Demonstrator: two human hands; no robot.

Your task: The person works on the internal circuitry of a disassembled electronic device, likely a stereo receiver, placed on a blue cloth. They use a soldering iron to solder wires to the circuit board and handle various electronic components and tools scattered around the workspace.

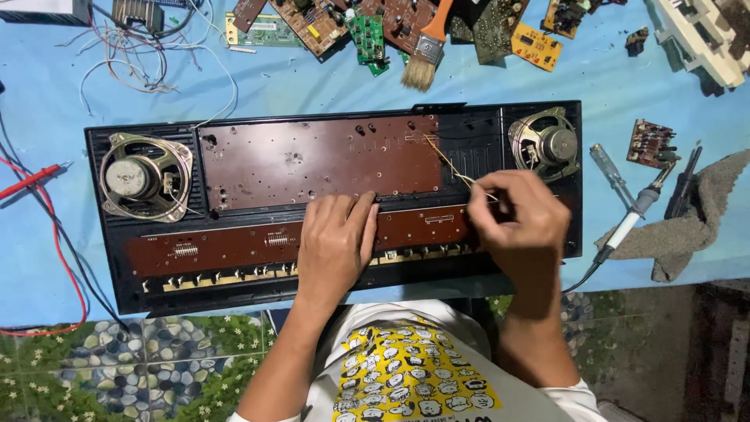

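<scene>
Left hand (pixel 336 238) flat on brown circuit board (pixel 320 160) — right hand (pixel 518 219) seemingly pinches thin wire (pixel 445 160).

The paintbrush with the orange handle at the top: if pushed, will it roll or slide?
The paintbrush looks flat, with a wide metal ferrule, so it would probably slide rather than roll. Its pale bristles seem soft and would likely bend. It appears light, and rests partly on circuit boards, so it may tip off.

A paintbrush (pixel 426 48), loose circuit boards (pixel 367 35), a soldering iron (pixel 634 212), a grey rag (pixel 695 223) and a red probe (pixel 30 181) lie on the blue cloth (pixel 312 90).
</scene>
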